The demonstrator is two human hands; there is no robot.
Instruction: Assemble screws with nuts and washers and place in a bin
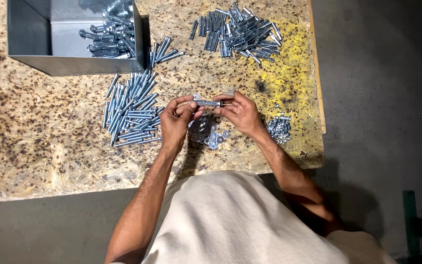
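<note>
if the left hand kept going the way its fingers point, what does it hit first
The left hand points up and right, along the bolt both hands hold. Going straight on, it would likely meet the right hand first, though depth is hard to judge from above.

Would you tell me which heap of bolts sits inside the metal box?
The heap at top left, within the grey metal box; the other heaps lie loose on the board.

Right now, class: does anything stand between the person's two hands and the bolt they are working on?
Nothing visible does. The left hand and right hand both grip the bolt directly, one at each end, raised above the washers on the table. The other piles lie off to the sides.
</note>
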